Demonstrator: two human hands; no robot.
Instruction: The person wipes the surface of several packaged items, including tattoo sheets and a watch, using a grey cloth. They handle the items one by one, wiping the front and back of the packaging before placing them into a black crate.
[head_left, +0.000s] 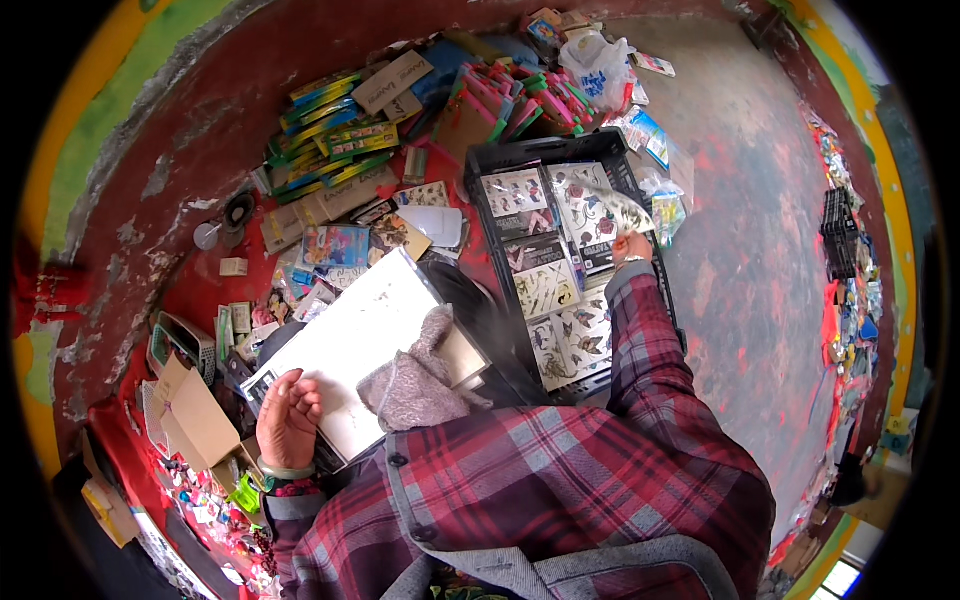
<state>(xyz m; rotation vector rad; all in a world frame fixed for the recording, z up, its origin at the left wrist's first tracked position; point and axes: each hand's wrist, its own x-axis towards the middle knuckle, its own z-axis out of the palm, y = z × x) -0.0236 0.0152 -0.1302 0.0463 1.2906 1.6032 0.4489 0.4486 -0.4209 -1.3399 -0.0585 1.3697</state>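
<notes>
In the head view, a curled printed sheet [622, 211] over the black crate [545, 150], right of centre, is pinched at its lower edge by the nearer right hand [631, 247], while the left hand [289, 417], loosely open and seemingly empty, is held by the white board [350, 330], lower left.
</notes>
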